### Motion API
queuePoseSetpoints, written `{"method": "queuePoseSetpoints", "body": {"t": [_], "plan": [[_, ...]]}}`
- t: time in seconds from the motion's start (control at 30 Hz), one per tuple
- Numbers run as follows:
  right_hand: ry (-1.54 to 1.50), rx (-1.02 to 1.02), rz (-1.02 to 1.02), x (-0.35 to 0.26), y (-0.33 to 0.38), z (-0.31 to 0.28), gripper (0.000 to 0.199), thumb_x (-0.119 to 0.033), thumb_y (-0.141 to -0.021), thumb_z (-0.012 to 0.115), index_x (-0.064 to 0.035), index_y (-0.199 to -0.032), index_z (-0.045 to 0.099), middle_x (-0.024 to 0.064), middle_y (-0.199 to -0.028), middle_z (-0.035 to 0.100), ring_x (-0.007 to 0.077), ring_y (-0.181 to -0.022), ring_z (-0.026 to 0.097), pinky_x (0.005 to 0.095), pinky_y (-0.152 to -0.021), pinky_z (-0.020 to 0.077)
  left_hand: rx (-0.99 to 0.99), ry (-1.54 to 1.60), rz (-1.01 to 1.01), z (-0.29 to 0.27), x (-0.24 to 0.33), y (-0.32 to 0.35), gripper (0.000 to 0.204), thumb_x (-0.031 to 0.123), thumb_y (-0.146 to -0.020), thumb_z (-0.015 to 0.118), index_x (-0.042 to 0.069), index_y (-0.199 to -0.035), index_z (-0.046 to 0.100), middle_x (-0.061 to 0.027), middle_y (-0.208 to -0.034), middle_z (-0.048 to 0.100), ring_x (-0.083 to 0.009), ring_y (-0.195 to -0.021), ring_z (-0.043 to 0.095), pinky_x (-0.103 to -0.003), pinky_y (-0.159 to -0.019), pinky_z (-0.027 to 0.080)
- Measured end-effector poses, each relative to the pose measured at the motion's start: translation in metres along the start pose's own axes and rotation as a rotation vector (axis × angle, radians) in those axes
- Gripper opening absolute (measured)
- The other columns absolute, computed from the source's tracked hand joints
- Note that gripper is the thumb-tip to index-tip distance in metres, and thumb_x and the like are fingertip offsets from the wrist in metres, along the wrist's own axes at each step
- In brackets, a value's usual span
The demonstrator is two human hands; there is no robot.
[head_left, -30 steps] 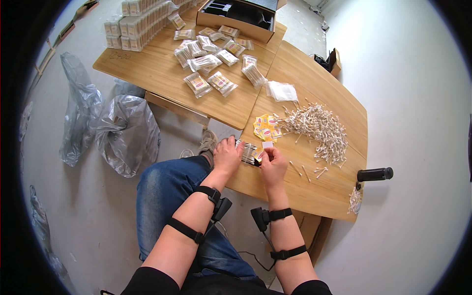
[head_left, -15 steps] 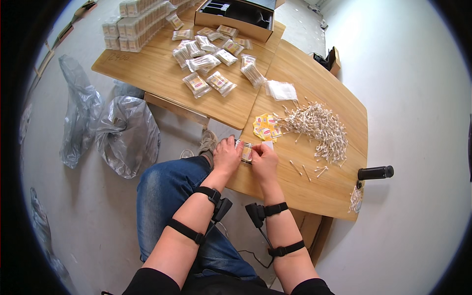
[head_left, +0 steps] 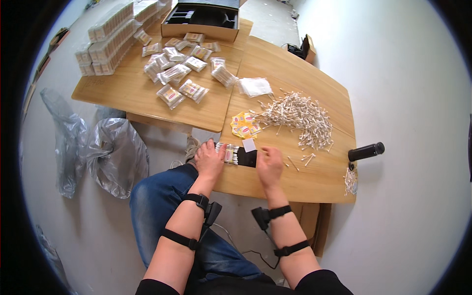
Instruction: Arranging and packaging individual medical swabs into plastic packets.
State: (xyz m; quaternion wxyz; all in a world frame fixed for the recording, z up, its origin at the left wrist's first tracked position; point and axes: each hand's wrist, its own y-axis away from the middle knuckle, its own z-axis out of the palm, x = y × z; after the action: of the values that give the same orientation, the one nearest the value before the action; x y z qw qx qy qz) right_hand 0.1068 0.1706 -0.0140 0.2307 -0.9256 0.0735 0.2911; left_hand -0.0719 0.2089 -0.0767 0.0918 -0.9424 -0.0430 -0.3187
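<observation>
Item: cotton-swab bundle (head_left: 228,153) on a black tray (head_left: 244,157), at the counter (head_left: 314,184) edge. Your left hand (head_left: 210,160) is resting fingers-spread on the bundle's near end; your right hand (head_left: 269,165), loosely open, is hovering just right of it. The swabs are lying across, left-to-right. Many finished packs (head_left: 182,73) are sitting beyond your hands; the loose heap (head_left: 295,118) remains large, so you are judged partway.
</observation>
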Motion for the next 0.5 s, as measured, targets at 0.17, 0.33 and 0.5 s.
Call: {"method": "queuePoseSetpoints", "body": {"t": [0.17,0.33,0.5], "plan": [[0.308,0.145,0.126,0.094,0.027,-0.075,0.028,-0.014,-0.077,0.071,-0.0028,-0.1,0.059,0.0127,-0.098,0.058,0.0316,-0.098,0.054,0.0424,-0.087,0.0439,0.058,-0.019,0.033,0.0,-0.003,0.0,0.055,0.05,-0.093,0.05,0.004,-0.123,0.052,-0.0167,-0.121,0.054,-0.0349,-0.115,0.05,-0.053,-0.099,0.034],[0.245,0.076,0.188,0.114,0.033,-0.083,0.034,-0.018,-0.074,0.074,-0.0028,-0.1,0.059,0.0133,-0.101,0.057,0.0328,-0.099,0.053,0.0425,-0.088,0.0439,0.305,-0.017,0.268,-0.02,0.003,0.002,0.038,0.028,-0.092,0.056,0.007,-0.124,0.052,-0.0137,-0.132,0.048,-0.0316,-0.13,0.04,-0.055,-0.111,0.021],[0.14,0.086,0.06,0.103,0.02,-0.06,0.016,-0.008,-0.079,0.068,-0.0053,-0.093,0.061,0.0118,-0.089,0.057,0.0303,-0.087,0.055,0.0407,-0.077,0.0456,0.214,0.058,0.65,-0.035,0.036,0.029,0.045,0.014,-0.085,0.062,0.009,-0.128,0.049,-0.0132,-0.137,0.045,-0.0303,-0.132,0.039,-0.053,-0.112,0.022]]}}
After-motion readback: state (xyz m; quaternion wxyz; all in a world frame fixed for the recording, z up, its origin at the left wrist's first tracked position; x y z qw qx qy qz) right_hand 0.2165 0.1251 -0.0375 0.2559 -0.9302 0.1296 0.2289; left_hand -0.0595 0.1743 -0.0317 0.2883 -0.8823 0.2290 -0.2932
